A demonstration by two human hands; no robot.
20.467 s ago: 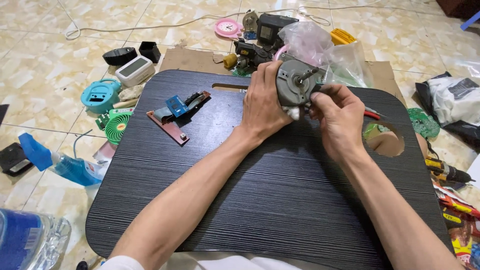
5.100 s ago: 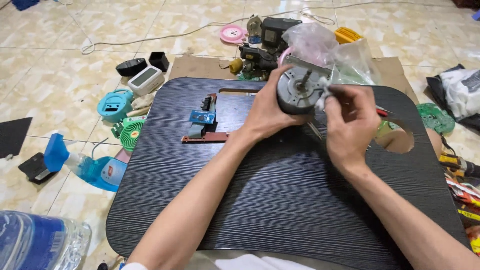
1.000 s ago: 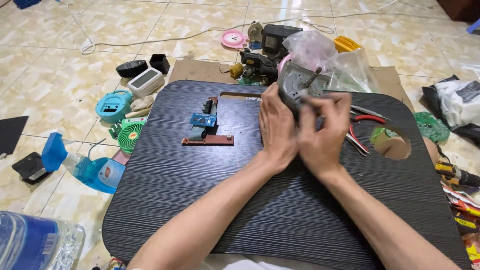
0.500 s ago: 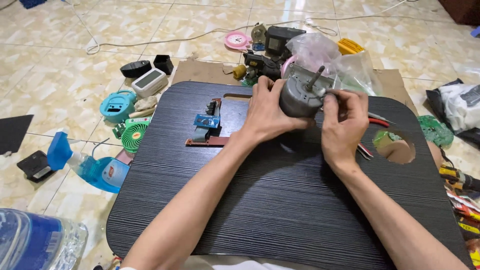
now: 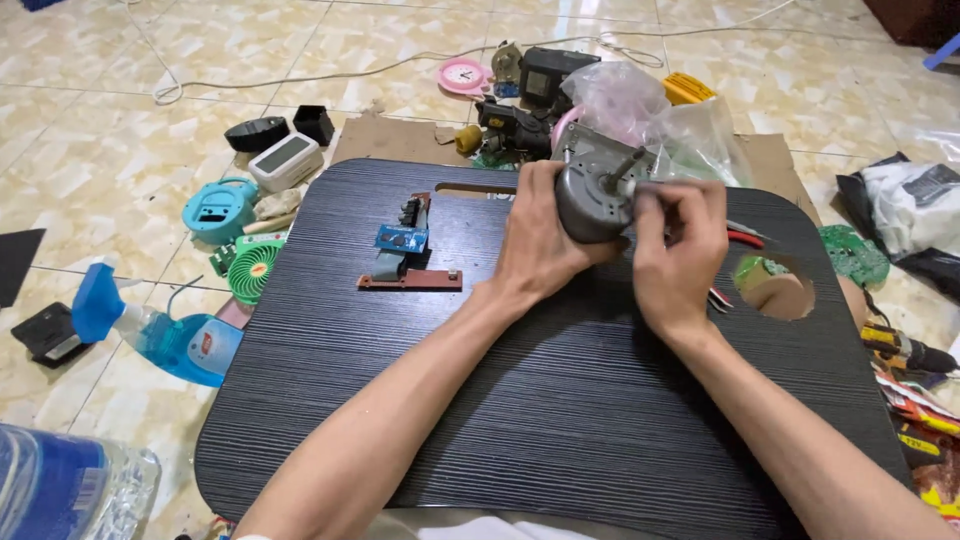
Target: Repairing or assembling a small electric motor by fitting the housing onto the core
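Note:
A grey round electric motor point(image 5: 592, 190) with a short shaft sticking up is held above the black lap table point(image 5: 520, 400). My left hand point(image 5: 540, 240) grips its left side and underside. My right hand point(image 5: 680, 250) is closed at the motor's right side, pinching something small near the shaft; what it pinches is hidden by the fingers. A brown bracket with a small blue circuit board point(image 5: 405, 245) lies on the table to the left of my left hand.
Red-handled pliers point(image 5: 742, 240) lie behind my right hand, beside the table's round hole point(image 5: 775, 287). Plastic bags point(image 5: 650, 110) and dark parts sit at the far edge. On the tiled floor to the left are a blue spray bottle point(image 5: 160, 335), a green fan point(image 5: 250, 270) and small clocks.
My hands, pressed together over the motor a second ago, have drawn apart. My right hand now sits at the motor's right side by the shaft.

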